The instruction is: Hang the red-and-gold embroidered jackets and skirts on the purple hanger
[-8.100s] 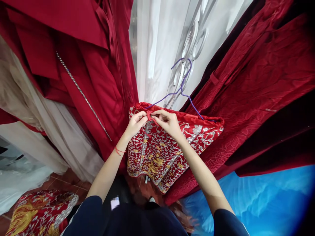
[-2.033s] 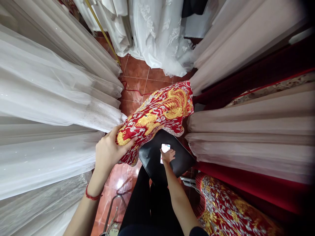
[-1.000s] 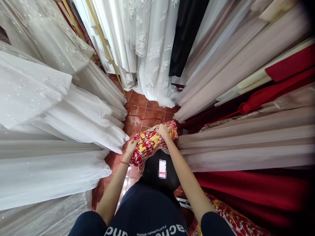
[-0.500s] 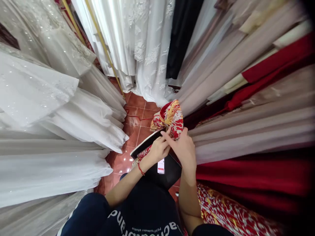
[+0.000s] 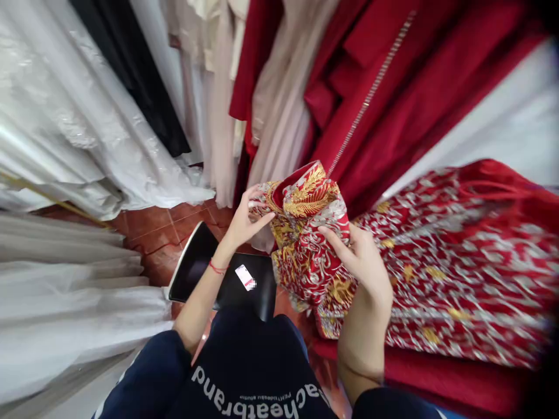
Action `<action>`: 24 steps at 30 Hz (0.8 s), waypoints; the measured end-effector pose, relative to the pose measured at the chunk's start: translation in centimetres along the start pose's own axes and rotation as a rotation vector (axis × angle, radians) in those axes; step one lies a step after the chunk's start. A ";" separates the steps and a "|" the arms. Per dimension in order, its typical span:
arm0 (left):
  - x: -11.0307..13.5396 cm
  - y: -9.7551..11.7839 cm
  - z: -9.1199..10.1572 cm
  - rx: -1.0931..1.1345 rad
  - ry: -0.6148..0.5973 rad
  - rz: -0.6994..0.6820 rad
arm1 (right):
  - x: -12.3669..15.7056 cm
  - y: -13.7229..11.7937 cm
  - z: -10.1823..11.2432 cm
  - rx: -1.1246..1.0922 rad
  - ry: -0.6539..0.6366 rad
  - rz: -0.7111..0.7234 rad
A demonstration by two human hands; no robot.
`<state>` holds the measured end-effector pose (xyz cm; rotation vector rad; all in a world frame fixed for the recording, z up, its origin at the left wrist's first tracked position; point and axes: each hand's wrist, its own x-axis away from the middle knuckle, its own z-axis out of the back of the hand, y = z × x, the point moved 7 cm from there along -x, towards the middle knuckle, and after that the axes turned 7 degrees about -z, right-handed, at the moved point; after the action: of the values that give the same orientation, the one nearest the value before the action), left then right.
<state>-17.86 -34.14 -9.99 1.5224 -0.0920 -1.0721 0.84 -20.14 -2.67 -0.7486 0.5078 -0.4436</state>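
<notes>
Between my two hands hangs a red jacket point(image 5: 312, 250), embroidered in gold and silver, its collar standing up at the top. My left hand point(image 5: 245, 220) grips it by the left shoulder, with the thumb in front and the fingers partly hidden by the cloth. On the other side my right hand point(image 5: 367, 262) pinches the right shoulder, thumb lying over the front. The lower part of the jacket hangs down past the black chair.
A phone point(image 5: 245, 277) with a lit screen lies on a black chair seat point(image 5: 262, 294). To the right spreads a matching red embroidered skirt point(image 5: 458, 273). White gowns point(image 5: 78, 291) hang at the left, red garments point(image 5: 375, 99) at the back. Tiled floor point(image 5: 152, 233) shows between them.
My view has turned to the right. The jacket has been moved off the chair to the right and spread wider. My hands, close together before, are now apart at its two shoulders.
</notes>
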 end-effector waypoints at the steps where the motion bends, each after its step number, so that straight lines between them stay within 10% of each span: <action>1: -0.7 0.7 -1.6 -0.066 -0.059 -0.054 | 1.7 0.2 1.8 -0.006 0.031 -0.002; 6: 0.1 4.9 -12.8 -0.237 -0.270 -0.251 | 9.7 1.9 8.2 -0.136 0.128 -0.094; 11: 4.0 8.5 -20.8 0.041 -0.401 -0.198 | 15.8 5.7 12.8 -0.362 0.371 -0.230; 18: 4.6 9.8 -26.7 0.326 -0.292 -0.089 | 19.4 10.5 16.5 -0.187 0.652 -0.320; 24: 2.4 11.2 -30.3 0.421 -0.199 -0.068 | 20.9 8.4 17.4 0.360 0.975 -0.489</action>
<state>8.88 -16.16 -6.36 1.7964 -0.4285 -1.3150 29.14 -16.98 -3.70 -0.2521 1.1178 -1.3433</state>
